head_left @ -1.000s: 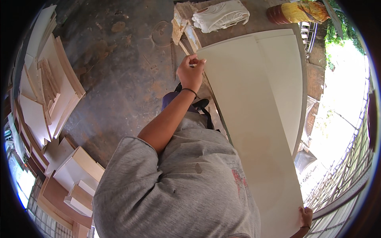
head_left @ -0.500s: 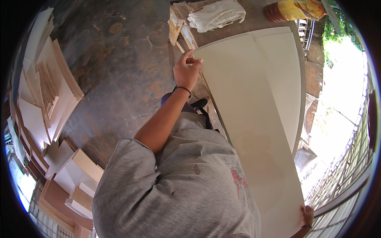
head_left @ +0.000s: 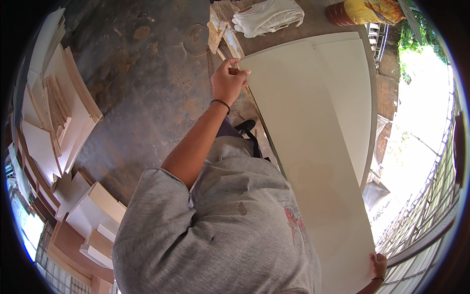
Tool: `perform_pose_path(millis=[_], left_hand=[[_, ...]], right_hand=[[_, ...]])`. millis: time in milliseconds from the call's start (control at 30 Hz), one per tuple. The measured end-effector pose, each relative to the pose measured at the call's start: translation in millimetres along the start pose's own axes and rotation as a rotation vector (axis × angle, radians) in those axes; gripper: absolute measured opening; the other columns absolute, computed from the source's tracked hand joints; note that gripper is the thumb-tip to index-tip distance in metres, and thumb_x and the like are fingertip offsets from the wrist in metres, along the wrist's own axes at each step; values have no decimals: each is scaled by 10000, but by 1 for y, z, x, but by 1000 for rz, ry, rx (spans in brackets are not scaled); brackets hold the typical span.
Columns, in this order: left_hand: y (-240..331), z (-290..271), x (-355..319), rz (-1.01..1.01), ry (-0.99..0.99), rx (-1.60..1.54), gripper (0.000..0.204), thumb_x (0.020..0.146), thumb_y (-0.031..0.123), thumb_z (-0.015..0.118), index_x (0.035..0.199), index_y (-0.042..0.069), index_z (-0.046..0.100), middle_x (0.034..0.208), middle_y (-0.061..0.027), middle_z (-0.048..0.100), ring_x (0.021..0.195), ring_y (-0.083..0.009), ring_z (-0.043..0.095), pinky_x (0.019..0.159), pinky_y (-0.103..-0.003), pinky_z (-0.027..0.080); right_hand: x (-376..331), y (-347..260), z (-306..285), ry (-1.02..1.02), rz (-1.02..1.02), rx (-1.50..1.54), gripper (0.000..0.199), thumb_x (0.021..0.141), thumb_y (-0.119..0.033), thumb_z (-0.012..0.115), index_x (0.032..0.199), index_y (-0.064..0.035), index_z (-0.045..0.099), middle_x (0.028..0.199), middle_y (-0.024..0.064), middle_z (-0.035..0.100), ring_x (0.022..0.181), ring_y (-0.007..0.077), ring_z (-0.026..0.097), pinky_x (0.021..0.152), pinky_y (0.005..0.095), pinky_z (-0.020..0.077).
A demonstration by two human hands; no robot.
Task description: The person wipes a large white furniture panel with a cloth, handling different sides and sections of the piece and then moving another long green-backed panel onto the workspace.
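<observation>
- Head view: a large cream-white laminate board (head_left: pixel 313 147) runs from the upper middle of the picture down to the lower right; it serves as the landmark here.
- The left hand (head_left: pixel 229 81) is closed on the board's far left corner, fingers curled over the edge, a dark band on the wrist below it.
- The right hand (head_left: pixel 378 266) grips the board's near right corner, fingers wrapped round the edge; only part of it shows.
- A second, smaller pale panel (head_left: pixel 350 93) lies against the board's right side, touching it along a straight seam.
- Just beyond the board's far edge lies a folded white cloth (head_left: pixel 267 17), with scraps of pale wood (head_left: pixel 215 29) beside it to the left.
- Beyond the board's far right corner stands a round container wrapped in yellow (head_left: pixel 362 11).
- Well to the left of the board, across the dark concrete floor (head_left: pixel 142 98), stacked plywood offcuts (head_left: pixel 58 112) lean and lie in piles.
- The person's grey T-shirt (head_left: pixel 220 230) fills the space just left of the board's near half.
</observation>
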State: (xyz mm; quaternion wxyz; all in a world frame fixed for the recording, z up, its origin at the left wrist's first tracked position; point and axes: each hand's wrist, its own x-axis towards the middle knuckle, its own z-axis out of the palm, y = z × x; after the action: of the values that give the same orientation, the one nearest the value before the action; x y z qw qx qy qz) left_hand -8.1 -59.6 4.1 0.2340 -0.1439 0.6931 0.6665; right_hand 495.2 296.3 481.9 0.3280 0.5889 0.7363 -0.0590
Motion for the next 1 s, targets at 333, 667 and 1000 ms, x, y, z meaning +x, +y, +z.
perform_pose_path(millis=[333, 667, 1000], left_hand=[[-1, -2, 3, 30, -20, 41, 377, 733, 66, 695, 1083, -20, 582, 714, -58, 620, 588, -116, 628, 529, -252, 539], [-6, -4, 5, 110, -5, 188, 397, 720, 128, 733, 1069, -2, 597, 716, -50, 629, 550, -104, 597, 514, -234, 487], [-22, -13, 21, 364, -38, 421, 377, 691, 235, 760, 1004, 70, 628, 737, -54, 621, 679, -167, 604, 636, -306, 486]], right_hand=[[3, 7, -4, 3, -27, -87, 417, 815, -220, 669, 557, -64, 381, 526, -60, 310, 518, 63, 263, 448, 281, 224], [0, 1, -4, -6, -41, -77, 397, 821, -199, 646, 563, -53, 382, 535, -58, 318, 522, 61, 263, 452, 281, 223], [5, 23, 4, 61, -209, -242, 446, 791, -262, 683, 571, 2, 398, 501, 35, 288, 516, 109, 274, 460, 331, 253]])
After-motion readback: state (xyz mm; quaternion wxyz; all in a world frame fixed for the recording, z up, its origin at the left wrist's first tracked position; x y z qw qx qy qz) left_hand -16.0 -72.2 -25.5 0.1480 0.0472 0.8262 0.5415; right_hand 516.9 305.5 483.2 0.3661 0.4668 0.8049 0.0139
